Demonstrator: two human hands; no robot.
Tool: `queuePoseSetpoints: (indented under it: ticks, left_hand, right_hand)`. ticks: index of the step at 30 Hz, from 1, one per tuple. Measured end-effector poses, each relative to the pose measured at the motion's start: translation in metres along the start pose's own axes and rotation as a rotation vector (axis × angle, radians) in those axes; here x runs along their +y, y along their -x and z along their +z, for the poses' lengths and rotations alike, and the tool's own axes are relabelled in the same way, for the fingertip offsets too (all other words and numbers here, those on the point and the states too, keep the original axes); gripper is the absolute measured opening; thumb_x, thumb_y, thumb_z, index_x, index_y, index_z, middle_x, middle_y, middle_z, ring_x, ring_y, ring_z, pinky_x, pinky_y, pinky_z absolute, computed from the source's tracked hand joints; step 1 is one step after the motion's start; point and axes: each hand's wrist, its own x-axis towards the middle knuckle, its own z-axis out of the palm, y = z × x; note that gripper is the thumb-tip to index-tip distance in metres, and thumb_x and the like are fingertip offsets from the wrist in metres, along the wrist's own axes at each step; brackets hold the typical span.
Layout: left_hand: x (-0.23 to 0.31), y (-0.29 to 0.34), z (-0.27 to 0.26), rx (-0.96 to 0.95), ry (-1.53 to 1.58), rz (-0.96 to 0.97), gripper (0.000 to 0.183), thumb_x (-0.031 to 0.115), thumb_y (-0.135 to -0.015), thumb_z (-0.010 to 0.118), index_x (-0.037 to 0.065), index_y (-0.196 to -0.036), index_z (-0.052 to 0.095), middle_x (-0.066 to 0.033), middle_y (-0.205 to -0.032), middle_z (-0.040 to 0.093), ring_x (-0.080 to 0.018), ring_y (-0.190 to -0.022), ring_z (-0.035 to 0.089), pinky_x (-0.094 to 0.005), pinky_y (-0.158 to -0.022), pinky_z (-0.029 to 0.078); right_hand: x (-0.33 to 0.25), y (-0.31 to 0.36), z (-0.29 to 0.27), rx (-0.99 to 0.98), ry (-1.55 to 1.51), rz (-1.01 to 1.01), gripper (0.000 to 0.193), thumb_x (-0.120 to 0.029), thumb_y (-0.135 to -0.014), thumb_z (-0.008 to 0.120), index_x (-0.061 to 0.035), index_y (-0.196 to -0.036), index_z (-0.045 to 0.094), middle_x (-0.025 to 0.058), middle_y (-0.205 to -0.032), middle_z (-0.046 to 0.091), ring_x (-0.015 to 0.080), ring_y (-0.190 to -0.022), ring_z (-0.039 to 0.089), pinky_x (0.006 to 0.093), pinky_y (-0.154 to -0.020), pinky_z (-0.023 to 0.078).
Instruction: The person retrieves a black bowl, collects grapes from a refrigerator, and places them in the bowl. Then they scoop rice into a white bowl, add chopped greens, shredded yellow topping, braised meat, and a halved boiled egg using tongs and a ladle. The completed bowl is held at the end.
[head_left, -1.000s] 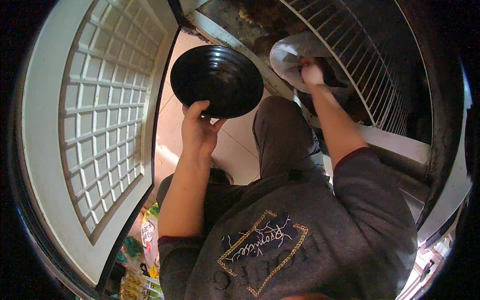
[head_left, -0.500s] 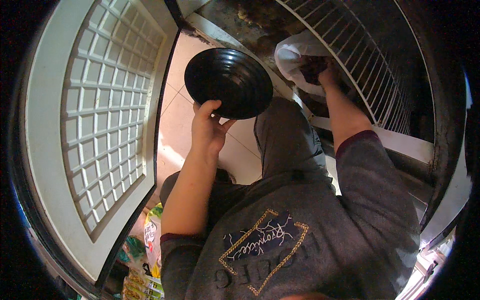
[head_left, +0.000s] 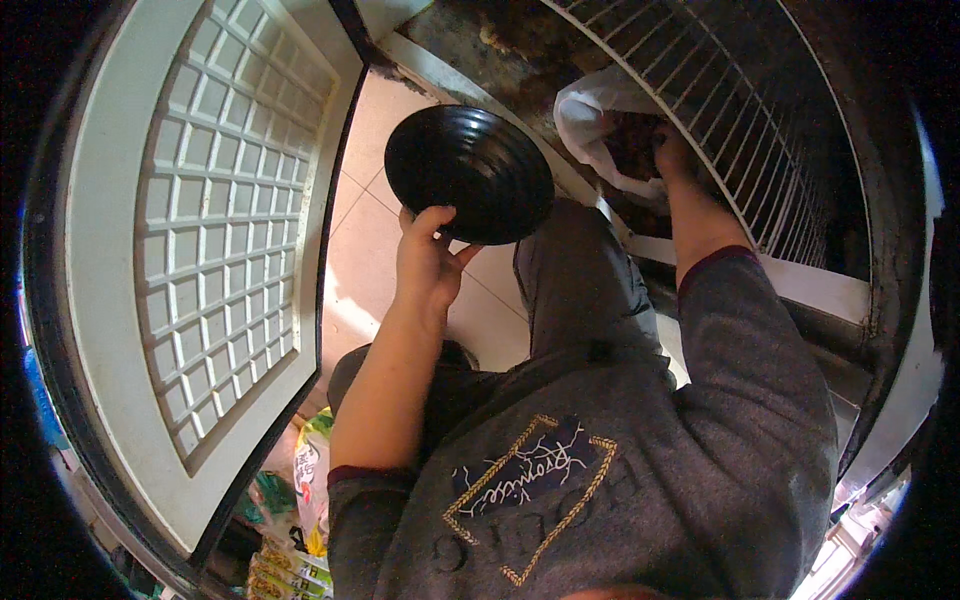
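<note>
My left hand (head_left: 430,255) grips a black ridged bowl (head_left: 470,170) by its near rim, thumb on the inside and fingers beneath. The bowl looks empty and is tilted toward me. On the right, my right hand (head_left: 676,158) reaches under a wire rack to the mouth of a white plastic bag (head_left: 582,112). Dark reddish-brown contents (head_left: 628,145) show in the bag's opening, right beside that hand. Shadow and the rack hide most of its fingers.
An open white door with a gridded inner panel (head_left: 225,240) stands to the left. The white wire rack (head_left: 735,130) slopes over the stained cabinet interior (head_left: 500,50). Colourful plastic packages (head_left: 300,500) lie at the lower left. Beneath the bowl is a tiled floor (head_left: 365,200).
The bowl and my left hand appear slightly farther right and lower, as the whole view shifts a little. My right hand has moved slightly right within the bag's opening.
</note>
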Motion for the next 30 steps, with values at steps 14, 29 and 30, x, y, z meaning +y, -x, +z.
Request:
queuePoseSetpoints:
  ticks: [14,29,30]
  left_hand:
    - [-0.001,-0.002,0.008,-0.069,-0.020,0.024,0.053,0.016,-0.073,0.064,0.015,-0.122,0.042,-0.0111,-0.126,0.044,-0.0317,-0.115,0.046,-0.0558,-0.092,0.045]
    - [-0.004,-0.007,0.012,-0.155,-0.037,-0.019,0.078,0.013,-0.073,0.062,0.019,-0.138,0.020,-0.0130,-0.132,0.037,-0.0316,-0.121,0.040,-0.0571,-0.089,0.044]
    - [-0.004,-0.008,0.012,-0.157,-0.044,-0.031,0.078,0.013,-0.073,0.062,0.019,-0.138,0.020,-0.0130,-0.132,0.037,-0.0315,-0.121,0.040,-0.0572,-0.089,0.044]
  right_hand:
    - [0.019,0.025,0.038,0.302,-0.229,0.359,0.022,-0.017,-0.091,0.052,-0.0059,-0.107,0.063,0.0165,-0.109,0.063,0.0352,-0.097,0.061,0.0449,-0.084,0.049]
    - [-0.029,0.033,-0.019,0.183,-0.522,0.288,0.033,-0.029,-0.093,0.054,-0.0068,-0.117,0.058,0.0183,-0.117,0.058,0.0301,-0.104,0.058,0.0427,-0.087,0.047]
    - [-0.032,0.025,-0.019,0.078,-0.523,0.459,0.032,-0.029,-0.094,0.053,-0.0048,-0.113,0.060,0.0177,-0.110,0.060,0.0298,-0.098,0.059,0.0434,-0.084,0.048]
